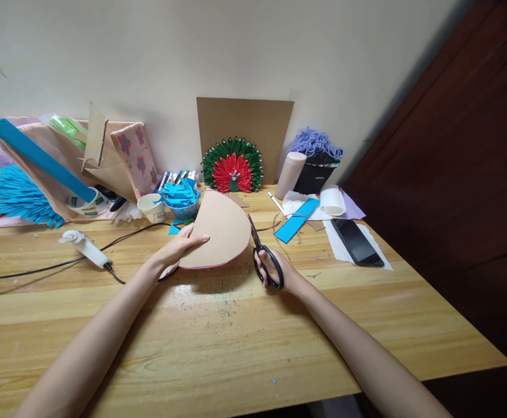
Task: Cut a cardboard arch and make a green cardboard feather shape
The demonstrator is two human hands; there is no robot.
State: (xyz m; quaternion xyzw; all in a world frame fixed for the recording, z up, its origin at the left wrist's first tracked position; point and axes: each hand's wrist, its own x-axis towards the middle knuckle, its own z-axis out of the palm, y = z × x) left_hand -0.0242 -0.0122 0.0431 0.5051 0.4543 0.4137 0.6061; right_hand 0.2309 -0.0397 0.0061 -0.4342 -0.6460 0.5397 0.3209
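A rounded piece of tan cardboard (pixel 220 232) with a pinkish edge is held above the table, its left side gripped by my left hand (pixel 186 242), thumb on top. My right hand (pixel 273 270) is closed round the black handles of a pair of scissors (pixel 256 237). The scissor blades point up and away, close beside the cardboard's right edge; whether they touch it I cannot tell. Small dark scraps lie on the wooden table (pixel 236 337) below.
Behind stand a red and green fan-shaped ornament (pixel 233 168), a brown board (pixel 245 116) and a bowl of blue strips (pixel 181 197). A white glue gun (pixel 85 247) with a cable lies left. On the right are a blue strip (pixel 297 220), a phone (pixel 356 242) and a pink bottle (pixel 291 174).
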